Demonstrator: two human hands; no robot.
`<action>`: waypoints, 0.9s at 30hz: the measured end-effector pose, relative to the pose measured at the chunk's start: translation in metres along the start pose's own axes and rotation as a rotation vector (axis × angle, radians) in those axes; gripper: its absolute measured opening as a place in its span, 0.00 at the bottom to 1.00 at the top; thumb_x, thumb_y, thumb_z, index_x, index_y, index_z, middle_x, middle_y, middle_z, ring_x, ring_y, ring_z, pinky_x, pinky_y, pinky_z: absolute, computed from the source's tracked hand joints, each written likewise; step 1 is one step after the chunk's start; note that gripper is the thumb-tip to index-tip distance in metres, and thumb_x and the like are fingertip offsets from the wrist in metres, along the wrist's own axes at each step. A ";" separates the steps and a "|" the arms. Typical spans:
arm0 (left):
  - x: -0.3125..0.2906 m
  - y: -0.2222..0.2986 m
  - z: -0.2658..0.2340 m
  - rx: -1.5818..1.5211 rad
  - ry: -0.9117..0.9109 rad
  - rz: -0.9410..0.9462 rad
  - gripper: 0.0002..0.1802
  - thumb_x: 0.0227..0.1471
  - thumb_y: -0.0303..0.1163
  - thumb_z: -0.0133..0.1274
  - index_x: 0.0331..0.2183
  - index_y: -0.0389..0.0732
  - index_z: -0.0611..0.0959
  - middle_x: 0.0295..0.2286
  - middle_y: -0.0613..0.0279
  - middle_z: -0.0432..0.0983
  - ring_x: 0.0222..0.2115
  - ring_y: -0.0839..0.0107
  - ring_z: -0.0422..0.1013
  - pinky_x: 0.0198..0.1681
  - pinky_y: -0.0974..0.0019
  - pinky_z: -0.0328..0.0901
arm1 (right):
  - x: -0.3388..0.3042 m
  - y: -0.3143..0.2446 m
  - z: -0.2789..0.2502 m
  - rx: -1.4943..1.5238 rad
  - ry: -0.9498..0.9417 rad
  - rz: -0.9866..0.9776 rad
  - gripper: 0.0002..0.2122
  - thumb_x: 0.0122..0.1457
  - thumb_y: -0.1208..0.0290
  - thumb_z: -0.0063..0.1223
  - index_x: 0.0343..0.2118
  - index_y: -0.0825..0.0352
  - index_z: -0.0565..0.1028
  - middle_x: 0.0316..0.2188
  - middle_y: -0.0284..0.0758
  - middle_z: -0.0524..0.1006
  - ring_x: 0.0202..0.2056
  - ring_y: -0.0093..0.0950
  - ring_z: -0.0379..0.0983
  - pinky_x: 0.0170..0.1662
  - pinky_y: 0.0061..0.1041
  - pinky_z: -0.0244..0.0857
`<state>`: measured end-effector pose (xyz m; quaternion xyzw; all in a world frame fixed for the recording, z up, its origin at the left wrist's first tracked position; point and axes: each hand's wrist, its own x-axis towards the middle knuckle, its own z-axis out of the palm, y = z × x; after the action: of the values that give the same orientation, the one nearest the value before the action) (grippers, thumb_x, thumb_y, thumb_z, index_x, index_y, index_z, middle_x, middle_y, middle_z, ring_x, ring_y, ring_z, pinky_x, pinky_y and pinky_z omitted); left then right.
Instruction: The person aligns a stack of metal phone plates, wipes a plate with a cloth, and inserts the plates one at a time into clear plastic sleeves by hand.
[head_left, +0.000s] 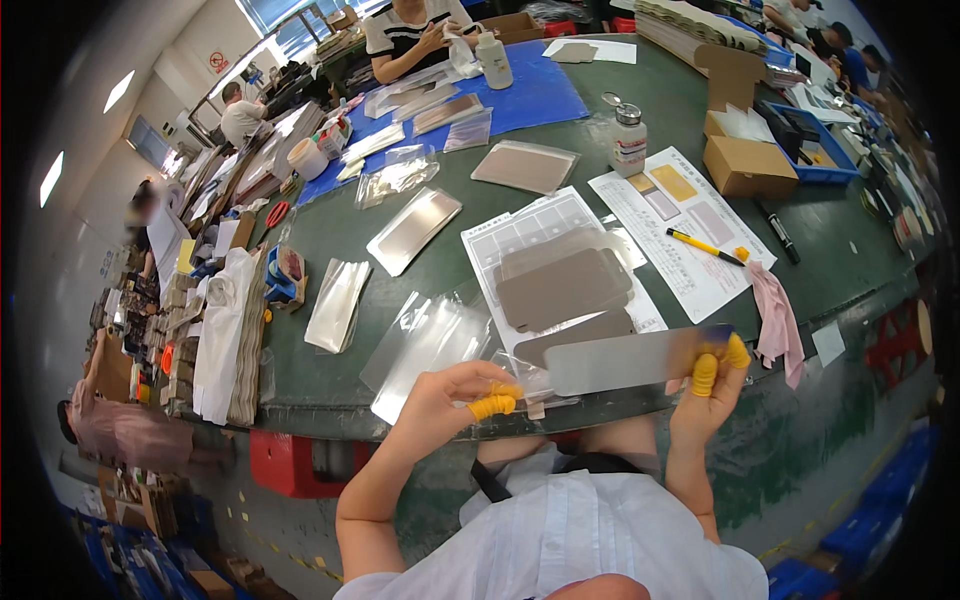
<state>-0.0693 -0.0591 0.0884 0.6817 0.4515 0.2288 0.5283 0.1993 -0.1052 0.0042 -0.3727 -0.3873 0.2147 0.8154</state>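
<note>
In my right hand (708, 388), thumb and fingers grip the right end of a thin grey rectangular plate (625, 362), held over the table's near edge and slightly blurred. My left hand (455, 398) is beside the plate's left end, its fingertips pinched on what looks like clear plastic film (534, 380). Yellow finger cots cover fingers on both hands. Beyond the held plate, grey-brown round-cornered plates (565, 288) overlap on a printed sheet (530, 222). Left of them are clear film sleeves (430, 345) and a stack of wrapped shiny plates (338, 305).
A second printed sheet (690, 230) bears a yellow pen (705, 246). Nearby are a pump bottle (628, 140), a pink cloth (775, 320), a black marker (778, 233) and a cardboard box (750, 165). Across the table, a person handles a white bottle (494, 60) over a blue mat (540, 90).
</note>
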 end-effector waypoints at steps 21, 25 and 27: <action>0.077 0.002 0.024 -0.303 -0.156 -0.003 0.18 0.47 0.15 0.42 0.41 0.32 0.78 0.37 0.63 0.75 0.38 0.78 0.70 0.43 0.76 0.63 | -0.008 0.007 0.006 -0.310 -0.361 0.137 0.27 0.51 0.73 0.61 0.54 0.68 0.63 0.41 0.36 0.74 0.31 0.18 0.70 0.37 0.20 0.65; 0.082 -0.001 0.024 -0.224 -0.224 -0.019 0.15 0.50 0.19 0.44 0.41 0.34 0.79 0.35 0.65 0.76 0.36 0.80 0.69 0.41 0.77 0.63 | -0.001 0.007 0.000 -0.108 -0.132 0.281 0.23 0.54 0.77 0.56 0.53 0.70 0.63 0.42 0.34 0.72 0.32 0.17 0.70 0.36 0.16 0.66; 0.083 -0.002 0.024 -0.124 -0.223 -0.003 0.13 0.52 0.21 0.46 0.41 0.35 0.79 0.34 0.66 0.76 0.36 0.80 0.69 0.41 0.77 0.62 | 0.000 0.010 -0.004 -0.064 -0.163 0.241 0.22 0.56 0.78 0.52 0.54 0.70 0.63 0.44 0.34 0.71 0.35 0.17 0.71 0.35 0.14 0.66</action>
<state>-0.0108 -0.0003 0.0649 0.6682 0.3759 0.1782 0.6168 0.2021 -0.1008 -0.0050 -0.4235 -0.4115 0.3282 0.7373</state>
